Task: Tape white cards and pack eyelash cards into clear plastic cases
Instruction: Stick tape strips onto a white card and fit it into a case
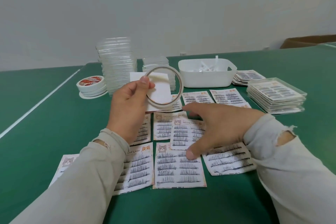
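Note:
My left hand [129, 103] is raised above the green table and pinches a thin ring of tape [163, 85] together with a white card [160, 94] behind it. My right hand [214, 129] hovers open, fingers spread, over several printed eyelash cards [179, 165] laid out on the table. A tall stack of clear plastic cases [118, 63] stands at the back, with a lower stack [154, 62] beside it. Packed cases [276, 96] are piled at the right.
A stack of tape rolls [91, 85] sits at the back left. A white bin [207, 72] with paper strips stands behind the cards, and a pile of eyelash cards [247, 76] lies to its right. A white line [38, 103] crosses the table at left.

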Demonstrator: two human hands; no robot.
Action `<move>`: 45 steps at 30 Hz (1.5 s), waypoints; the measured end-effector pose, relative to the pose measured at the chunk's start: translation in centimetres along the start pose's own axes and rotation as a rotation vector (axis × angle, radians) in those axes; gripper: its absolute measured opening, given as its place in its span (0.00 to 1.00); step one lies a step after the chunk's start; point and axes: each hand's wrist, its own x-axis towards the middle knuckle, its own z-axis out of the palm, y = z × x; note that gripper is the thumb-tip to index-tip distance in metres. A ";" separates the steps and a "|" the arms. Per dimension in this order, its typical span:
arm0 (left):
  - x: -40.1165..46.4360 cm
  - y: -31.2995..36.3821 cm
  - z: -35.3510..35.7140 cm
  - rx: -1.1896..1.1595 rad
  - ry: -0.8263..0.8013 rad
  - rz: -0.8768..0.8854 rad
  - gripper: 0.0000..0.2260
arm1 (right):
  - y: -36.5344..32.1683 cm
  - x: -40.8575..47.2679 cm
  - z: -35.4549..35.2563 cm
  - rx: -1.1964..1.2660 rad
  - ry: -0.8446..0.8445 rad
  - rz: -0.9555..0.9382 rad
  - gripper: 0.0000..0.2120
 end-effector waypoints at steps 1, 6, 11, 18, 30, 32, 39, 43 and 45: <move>0.0 0.0 0.0 0.003 0.003 -0.013 0.14 | -0.2 0.2 0.2 -0.023 -0.001 0.003 0.59; 0.0 0.0 -0.1 -0.023 0.014 -0.015 0.13 | -0.4 0.1 0.1 -0.082 0.051 0.006 0.52; 0.0 0.1 0.0 -0.040 0.023 -0.037 0.13 | 0.8 -0.6 -1.4 0.007 0.158 0.032 0.47; -0.1 0.0 0.2 -0.050 0.012 -0.029 0.13 | 2.1 -0.2 -1.8 -0.005 0.113 0.180 0.45; 0.0 -0.4 0.0 -0.056 -0.032 -0.020 0.13 | 2.3 -0.3 -2.0 0.021 0.230 0.114 0.41; -0.2 -0.3 0.0 -0.061 -0.076 -0.029 0.13 | 1.6 0.3 -1.3 0.281 0.486 -0.035 0.32; -0.7 -0.2 0.5 0.027 -0.217 0.086 0.11 | -1.5 2.5 1.2 0.930 0.727 -0.267 0.09; -1.1 -0.5 0.7 0.080 -0.281 0.120 0.09 | -1.8 2.6 1.5 1.071 0.693 -0.303 0.06; -1.3 -0.4 0.7 0.053 -0.319 0.110 0.10 | -1.8 2.5 1.5 1.129 0.676 -0.315 0.06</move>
